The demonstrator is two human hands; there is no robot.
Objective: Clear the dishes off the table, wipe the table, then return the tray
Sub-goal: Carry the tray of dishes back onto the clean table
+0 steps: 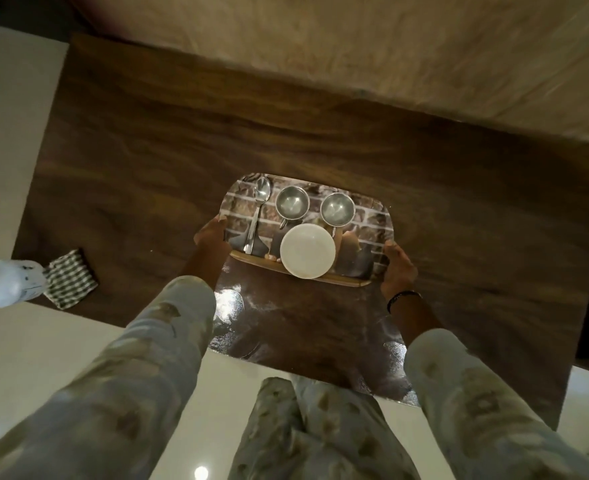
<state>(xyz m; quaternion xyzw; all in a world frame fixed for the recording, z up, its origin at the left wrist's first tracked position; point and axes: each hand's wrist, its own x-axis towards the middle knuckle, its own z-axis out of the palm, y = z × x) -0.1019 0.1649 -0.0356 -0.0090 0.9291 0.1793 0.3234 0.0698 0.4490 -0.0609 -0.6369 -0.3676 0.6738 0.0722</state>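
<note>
Steel cups [292, 201] [337, 209], spoon [259, 209] and white plate [307, 251] are already being carried on the tray [372, 216], gripped by left hand [211, 233] and right hand [398, 268], fingers curled over its rims at table [147, 168] centre. Wiping is judged pending; cloth [69, 278] and spray bottle [7, 283] are lying at 9 o'clock, near the edge. Open room at 12.

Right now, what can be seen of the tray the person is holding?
The tray is a rounded rectangle printed with a brick-wall pattern, with a light, wood-coloured near edge. The left hand and right hand grip its two short sides above the dark wooden table. It carries a steel spoon, two steel cups and a white plate that overhangs the near edge. Whether it rests on the table cannot be told.
</note>
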